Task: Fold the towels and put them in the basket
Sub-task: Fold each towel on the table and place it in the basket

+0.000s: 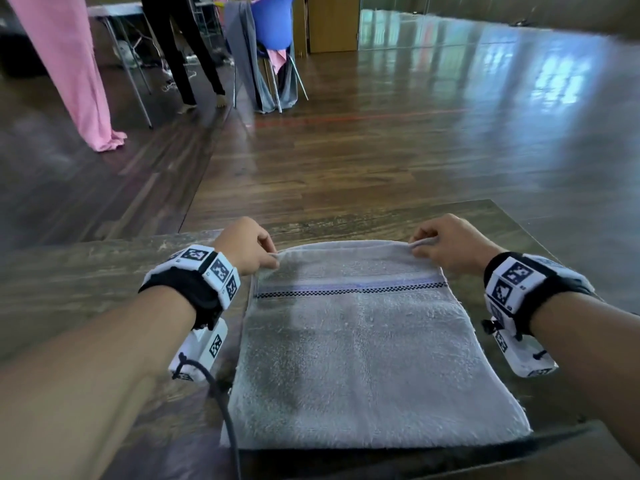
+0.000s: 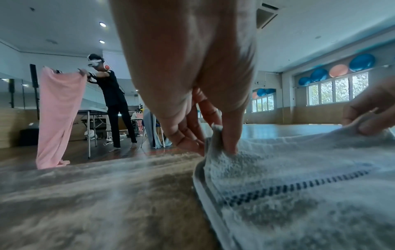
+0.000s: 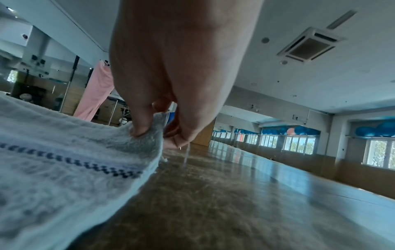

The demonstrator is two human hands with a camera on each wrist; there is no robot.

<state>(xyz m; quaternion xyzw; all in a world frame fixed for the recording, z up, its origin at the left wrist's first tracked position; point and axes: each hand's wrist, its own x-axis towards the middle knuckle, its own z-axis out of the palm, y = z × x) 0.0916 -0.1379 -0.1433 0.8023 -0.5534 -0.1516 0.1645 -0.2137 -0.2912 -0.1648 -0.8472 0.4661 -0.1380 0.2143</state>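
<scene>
A pale grey towel with a dark checked stripe lies folded on the brown table in front of me. My left hand pinches its far left corner between thumb and fingers, seen close in the left wrist view. My right hand pinches the far right corner, lifted slightly off the table. The towel runs from both hands back to the near table edge. No basket is in view.
The table's far edge lies just beyond my hands, with wooden floor past it. Far left, a person holds up a pink cloth. A blue chair draped with grey cloth stands behind.
</scene>
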